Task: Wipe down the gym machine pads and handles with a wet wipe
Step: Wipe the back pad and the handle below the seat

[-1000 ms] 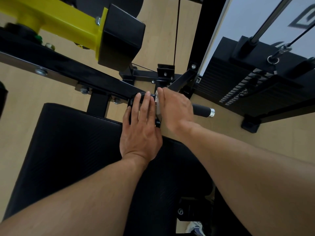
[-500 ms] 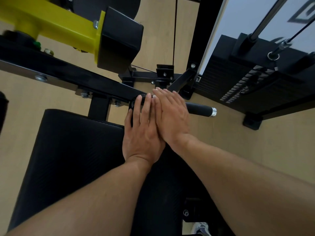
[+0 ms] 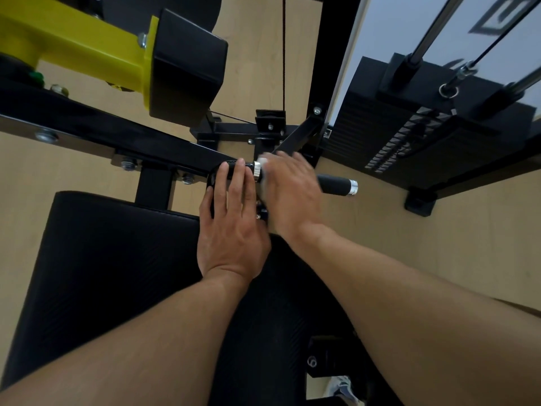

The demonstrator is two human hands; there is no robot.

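Pale wood-look flooring [image 3: 263, 54] is seen beneath a black and yellow gym machine. Taking the black handle [image 3: 333, 184] as the landmark, its foam grip with a chrome end cap is seen projecting out from under the right hand [image 3: 288, 194]. That hand is laid over the handle's inner part, blurred, with its fingers curved over the bar; a white wet wipe [image 3: 263, 162] is glimpsed at the fingertips, pressed against the handle beside a chrome collar [image 3: 257, 171]. Just beside the collar, on the side away from the end cap, the left hand [image 3: 234, 227] is rested with fingers straight and relaxed across the black bracket, nothing being grasped. Below the handle the black seat pad [image 3: 117, 273] is spread. Above it and away from the end cap, a yellow arm [image 3: 73, 45] is capped by a black block. Beyond the end cap, a weight stack [image 3: 424, 127] is seen.
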